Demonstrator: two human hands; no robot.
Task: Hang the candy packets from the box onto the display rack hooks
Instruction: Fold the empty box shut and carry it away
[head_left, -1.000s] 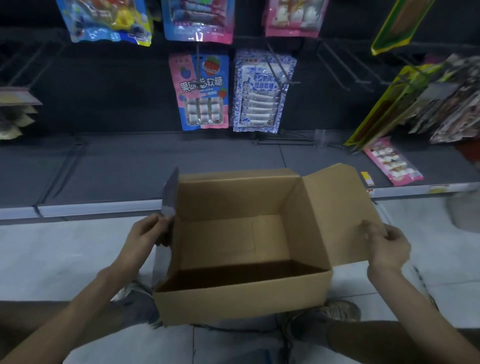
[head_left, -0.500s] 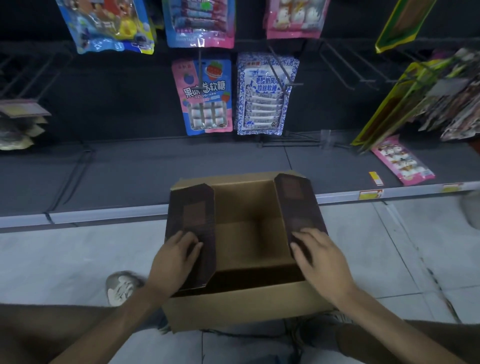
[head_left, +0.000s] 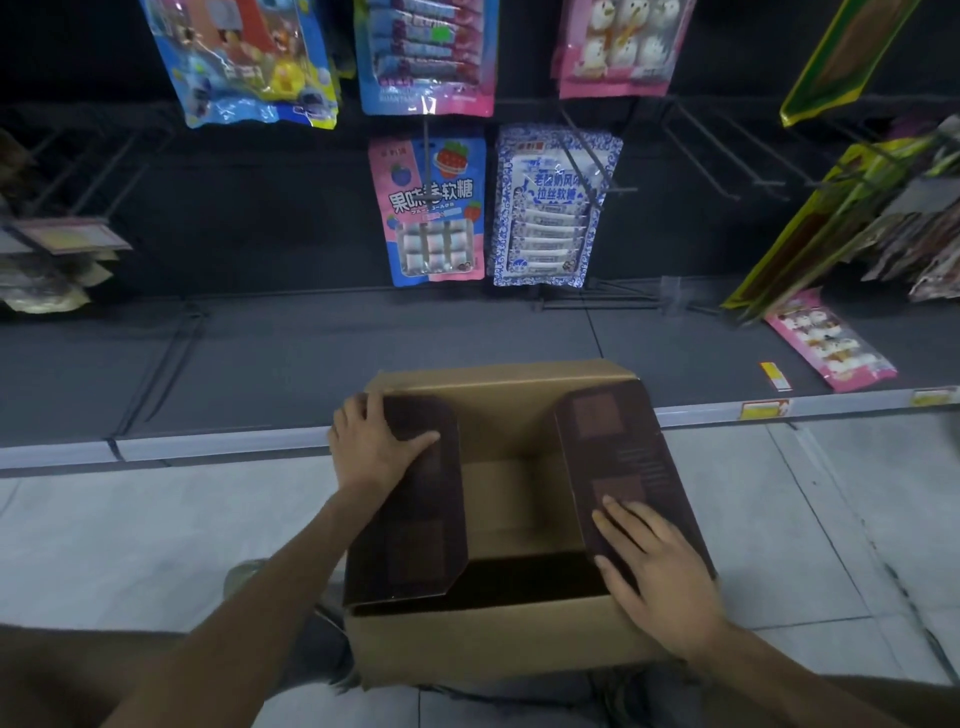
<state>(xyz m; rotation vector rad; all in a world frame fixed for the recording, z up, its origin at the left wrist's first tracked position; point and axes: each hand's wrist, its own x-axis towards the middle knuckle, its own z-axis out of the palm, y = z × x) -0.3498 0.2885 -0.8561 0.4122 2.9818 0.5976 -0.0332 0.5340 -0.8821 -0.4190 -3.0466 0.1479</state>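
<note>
A brown cardboard box (head_left: 493, 644) sits on the floor in front of me, and no packet shows through the gap between its flaps. Both dark side flaps are folded inward over the opening. My left hand (head_left: 374, 441) presses flat on the far end of the left flap (head_left: 415, 519). My right hand (head_left: 654, 566) lies flat on the near end of the right flap (head_left: 618, 447). On the dark rack's hooks (head_left: 737, 150) hang a pink-and-blue candy packet (head_left: 428, 208) and a blue-and-white packet (head_left: 550, 208); three more packets hang above them.
A pink candy packet (head_left: 826, 340) lies on the dark bottom shelf (head_left: 311, 358) at the right. Yellow and mixed packets (head_left: 857, 208) hang at the far right. Several bare hooks stick out between them. White floor tiles (head_left: 156, 519) surround the box.
The box's side flaps, held open a second ago, have been folded inward. My left hand has since slid to the far end of the left flap; the right stays on its flap.
</note>
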